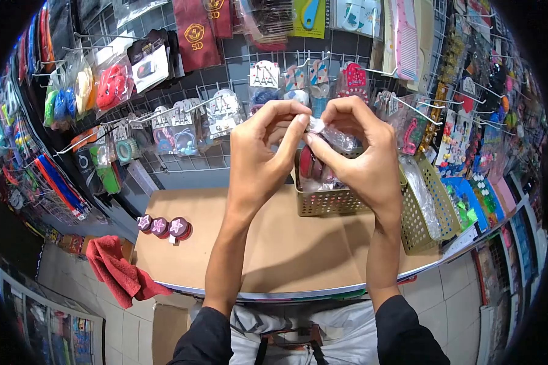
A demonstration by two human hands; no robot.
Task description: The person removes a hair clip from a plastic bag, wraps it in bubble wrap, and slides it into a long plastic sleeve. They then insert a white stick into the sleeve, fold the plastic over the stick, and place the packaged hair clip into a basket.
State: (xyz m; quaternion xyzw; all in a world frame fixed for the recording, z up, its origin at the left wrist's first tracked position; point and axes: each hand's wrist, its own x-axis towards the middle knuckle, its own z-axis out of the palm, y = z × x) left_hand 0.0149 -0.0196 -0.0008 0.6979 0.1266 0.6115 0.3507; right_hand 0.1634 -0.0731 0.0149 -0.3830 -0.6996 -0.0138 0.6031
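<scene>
Both hands are raised in front of me, above the counter, with their fingertips almost meeting. My left hand [263, 152] pinches the white end of a small clear plastic packet [342, 139] between thumb and forefinger. My right hand [366, 161] pinches the same packet from the other side, and its clear part shows inside the curl of those fingers. What the packet contains is too small to make out. Below and behind my right hand stands an olive perforated basket [329, 204], holding a dark red round item [309, 164] and plastic-wrapped things.
Three dark red flower-topped round boxes [178, 228] sit on the brown counter [274, 243] at the left. A red cloth [117, 267] hangs over its left edge. At right, a second perforated basket [417, 228] holds clear plastic. Packaged accessories hang from a wire grid [158, 161].
</scene>
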